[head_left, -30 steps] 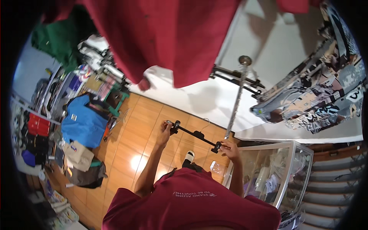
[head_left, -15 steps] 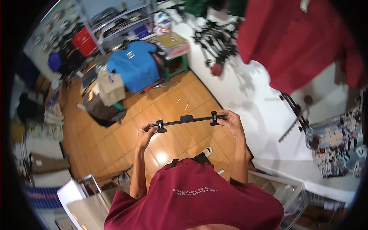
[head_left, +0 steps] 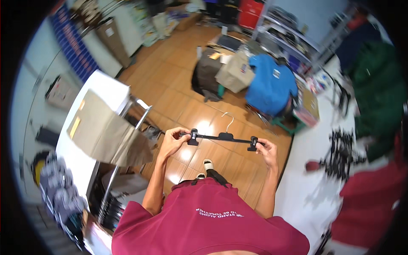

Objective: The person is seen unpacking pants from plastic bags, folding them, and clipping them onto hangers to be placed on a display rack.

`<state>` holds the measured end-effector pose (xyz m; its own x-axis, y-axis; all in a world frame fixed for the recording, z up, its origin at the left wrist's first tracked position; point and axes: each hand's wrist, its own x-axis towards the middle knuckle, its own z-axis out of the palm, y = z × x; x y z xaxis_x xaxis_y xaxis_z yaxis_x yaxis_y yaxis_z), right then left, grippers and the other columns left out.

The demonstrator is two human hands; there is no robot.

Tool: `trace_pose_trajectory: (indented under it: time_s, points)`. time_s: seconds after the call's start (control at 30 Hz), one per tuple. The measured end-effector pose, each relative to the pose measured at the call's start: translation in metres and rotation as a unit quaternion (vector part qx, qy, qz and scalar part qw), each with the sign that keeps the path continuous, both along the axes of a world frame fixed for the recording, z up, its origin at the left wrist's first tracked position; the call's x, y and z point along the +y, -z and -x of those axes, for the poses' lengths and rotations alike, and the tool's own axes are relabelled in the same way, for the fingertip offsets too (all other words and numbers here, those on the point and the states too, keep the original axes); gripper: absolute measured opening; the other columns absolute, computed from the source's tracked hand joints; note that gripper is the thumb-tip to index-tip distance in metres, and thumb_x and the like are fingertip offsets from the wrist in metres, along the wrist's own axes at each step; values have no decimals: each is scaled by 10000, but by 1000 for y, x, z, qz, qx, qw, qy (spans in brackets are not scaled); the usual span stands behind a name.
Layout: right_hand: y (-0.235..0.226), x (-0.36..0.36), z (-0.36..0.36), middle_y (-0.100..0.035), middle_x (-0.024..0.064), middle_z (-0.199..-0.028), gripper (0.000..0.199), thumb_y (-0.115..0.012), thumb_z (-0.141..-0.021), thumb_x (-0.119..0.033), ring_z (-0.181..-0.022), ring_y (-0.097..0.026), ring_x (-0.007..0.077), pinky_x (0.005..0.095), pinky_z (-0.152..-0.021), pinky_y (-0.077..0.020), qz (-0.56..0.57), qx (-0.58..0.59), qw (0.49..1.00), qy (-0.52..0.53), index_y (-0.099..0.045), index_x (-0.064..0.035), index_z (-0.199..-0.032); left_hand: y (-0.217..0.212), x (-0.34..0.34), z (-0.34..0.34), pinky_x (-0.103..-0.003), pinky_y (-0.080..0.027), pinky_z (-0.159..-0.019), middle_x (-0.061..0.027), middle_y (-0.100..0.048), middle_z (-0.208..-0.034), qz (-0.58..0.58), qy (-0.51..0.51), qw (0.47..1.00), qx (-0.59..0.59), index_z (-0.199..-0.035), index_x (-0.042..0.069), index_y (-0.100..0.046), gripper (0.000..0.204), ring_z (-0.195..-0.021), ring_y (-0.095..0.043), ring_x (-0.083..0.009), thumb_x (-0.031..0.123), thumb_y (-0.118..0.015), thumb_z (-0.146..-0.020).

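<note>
Between my two hands I hold a black clip hanger (head_left: 225, 136) level in front of me, its metal hook pointing away. My left hand (head_left: 173, 142) pinches the bar's left end beside one clip. The right-hand end, by the other clip, is in the fingers of my right hand (head_left: 267, 151). No garment hangs from the clips. To the left, beige trousers (head_left: 100, 127) lie folded over a white table (head_left: 76, 178), nearest my left hand.
Across the wooden floor (head_left: 165, 85) a blue T-shirt (head_left: 272, 85) and a beige garment (head_left: 236, 72) are draped over low stools. Black hangers (head_left: 342, 155) bunch on the white wall at right, near maroon (head_left: 367, 208) and green (head_left: 376, 89) garments. A shelf rack (head_left: 289, 32) stands behind.
My view has turned to the left, bringing the white table with the beige trousers into sight. Both hands keep hold of the hanger, which now tilts slightly the other way.
</note>
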<state>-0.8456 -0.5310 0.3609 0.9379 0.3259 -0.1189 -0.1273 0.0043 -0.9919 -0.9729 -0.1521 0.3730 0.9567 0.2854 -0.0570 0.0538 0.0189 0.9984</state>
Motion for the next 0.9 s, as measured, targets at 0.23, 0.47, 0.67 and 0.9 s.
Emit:
trace_pose_trajectory:
  time_s: [0.23, 0.47, 0.67, 0.9]
  points:
    - [1, 110, -77, -693, 82, -847, 235, -691, -831, -40, -633, -600, 86, 222, -545, -500, 18, 22, 985, -171, -663, 63, -1040, -3, 31, 51, -215, -501, -636, -25, -666, -790, 2, -188, 982, 18, -889, -15, -670, 80, -696, -617, -72, 33, -653, -828]
    - [2, 232, -120, -679, 97, -826, 219, -697, -839, -33, -615, -602, 108, 223, -538, -510, 17, 66, 936, -344, -669, 61, -1034, -26, 38, 93, -209, -426, -573, 8, -583, -736, -111, -384, 916, 34, -820, -3, -568, 76, -650, -511, -38, 53, -616, -842]
    - [-9, 335, -110, -676, 106, -827, 229, -706, -836, -36, -646, -615, 123, 227, -534, -509, 11, 61, 888, -455, -670, 63, -1039, -35, 45, 130, -225, -379, -550, 21, -521, -694, -147, -505, 850, 31, -824, -10, -542, 77, -644, -449, -42, 53, -583, -836]
    - [-34, 434, -77, -657, 105, -775, 210, -703, -835, -32, -566, -589, 116, 231, -522, -494, 1, 41, 849, -527, -673, 72, -1016, -21, 93, 173, -219, -348, -541, 30, -482, -691, -153, -575, 804, -4, -813, -2, -517, 82, -632, -409, -37, 47, -579, -833]
